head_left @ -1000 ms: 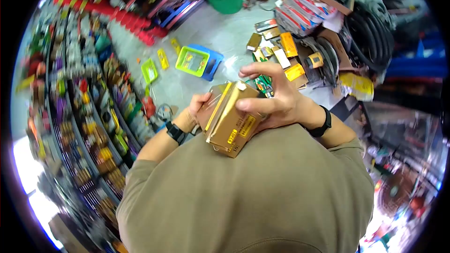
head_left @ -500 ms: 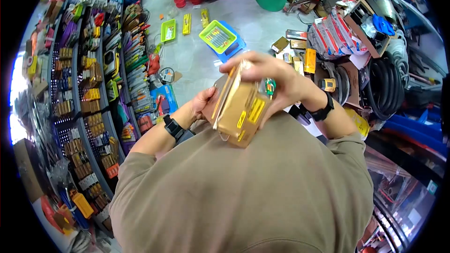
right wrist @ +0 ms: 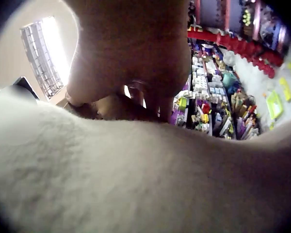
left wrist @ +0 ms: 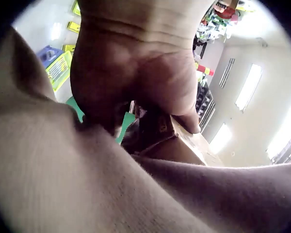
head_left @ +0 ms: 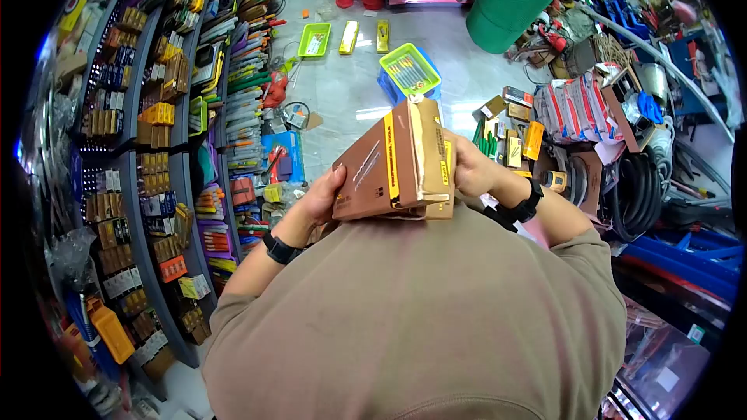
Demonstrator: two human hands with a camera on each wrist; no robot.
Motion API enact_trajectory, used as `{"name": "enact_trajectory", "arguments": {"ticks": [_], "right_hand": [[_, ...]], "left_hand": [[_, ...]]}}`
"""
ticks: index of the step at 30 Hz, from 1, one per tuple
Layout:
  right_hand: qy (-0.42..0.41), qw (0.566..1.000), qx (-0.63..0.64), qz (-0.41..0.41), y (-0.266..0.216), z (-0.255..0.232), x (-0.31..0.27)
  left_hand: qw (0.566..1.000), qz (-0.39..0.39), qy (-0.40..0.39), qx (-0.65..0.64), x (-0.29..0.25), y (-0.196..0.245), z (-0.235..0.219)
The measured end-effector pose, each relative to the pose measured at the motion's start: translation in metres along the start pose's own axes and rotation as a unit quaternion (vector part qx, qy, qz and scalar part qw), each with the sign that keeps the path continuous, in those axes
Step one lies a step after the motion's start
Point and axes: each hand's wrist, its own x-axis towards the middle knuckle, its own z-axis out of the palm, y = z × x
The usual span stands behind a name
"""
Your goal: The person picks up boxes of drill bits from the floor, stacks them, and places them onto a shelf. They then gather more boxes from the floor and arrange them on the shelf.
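A brown cardboard box (head_left: 366, 171) with a yellow printed strip is held in front of the chest, its broad dark side facing left. The left hand (head_left: 320, 194) grips its left end, thumb on the broad face. On the right, the right hand (head_left: 473, 169) holds the box's tan, yellow-labelled side, with the fingers partly hidden behind it. The edge along the top looks worn. In the left wrist view the left hand (left wrist: 136, 73) curls over the box (left wrist: 184, 145). The right wrist view shows the right hand (right wrist: 131, 58) bent around a brown surface, mostly hidden.
Shelves packed with small goods (head_left: 163, 171) run down the left. On the floor ahead lie a green tray (head_left: 409, 70) on a blue one, a smaller green tray (head_left: 314, 40) and yellow packs. Small boxes (head_left: 533, 140), a black hose coil (head_left: 634, 187) and a green roll (head_left: 521, 0) are on the right.
The box has turned so its broad brown side shows more. The right hand has moved from over the box's top down to its right side. The head view has shifted, with the floor items now farther right.
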Motion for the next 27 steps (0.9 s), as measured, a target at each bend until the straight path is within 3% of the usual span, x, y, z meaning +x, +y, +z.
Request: {"name": "enact_trajectory", "arguments": {"ticks": [1,3,4,5,7,9,12,14,15,16,17,19,21,23,26,27], "right_hand": [[-0.007,1.0,-0.001,0.005,0.002,0.01,0.008],[0.022,0.992,0.06,0.105,0.007,0.029,0.025],[0.013,0.998,0.052,0.025,0.009,0.036,0.038],[0.015,0.999,0.037,0.026,0.008,0.043,0.049],[0.029,0.998,0.06,-0.001,0.01,0.056,0.074],[0.08,0.99,0.09,-0.074,0.01,0.069,0.1],[0.08,0.991,0.071,-0.076,0.003,0.065,0.127],[0.097,0.995,0.017,0.016,-0.006,0.062,0.137],[0.094,0.994,-0.001,0.051,-0.007,0.062,0.144],[0.066,0.993,-0.101,-0.012,-0.016,0.063,0.163],[-0.002,0.992,-0.125,-0.012,-0.022,0.06,0.179],[-0.058,0.983,-0.172,0.012,-0.033,0.067,0.206],[-0.122,0.981,-0.102,0.109,-0.045,0.076,0.229],[-0.156,0.977,-0.113,0.087,-0.046,0.081,0.248],[-0.214,0.958,-0.191,-0.015,-0.024,0.089,0.265],[-0.272,0.944,-0.131,0.132,-0.021,0.088,0.266]], "left_hand": [[1.0,0.011,0.02,-0.017,-0.012,0.004,-0.007],[0.998,0.027,0.033,-0.05,-0.035,0.007,-0.028],[0.996,0.042,0.043,-0.073,-0.044,0.012,-0.039],[0.995,0.047,0.045,-0.077,-0.053,0.013,-0.052],[0.97,0.091,0.062,-0.215,-0.072,0.015,-0.06],[0.964,0.13,0.094,-0.213,-0.089,0.019,-0.073],[0.939,0.233,0.188,-0.169,-0.104,0.024,-0.103],[0.922,0.273,0.224,-0.156,-0.114,0.032,-0.104],[0.926,0.275,0.205,-0.159,-0.122,0.033,-0.112],[0.924,0.278,0.213,-0.154,-0.125,0.037,-0.111],[0.921,0.284,0.222,-0.148,-0.129,0.045,-0.107],[0.91,0.29,0.261,-0.137,-0.136,0.075,-0.088],[0.935,0.259,0.239,-0.04,-0.143,0.096,-0.083],[0.943,0.246,0.222,0.038,-0.145,0.119,-0.067],[0.945,0.195,0.233,0.121,-0.148,0.15,-0.035],[0.931,0.197,0.257,0.166,-0.143,0.153,-0.029]]}}
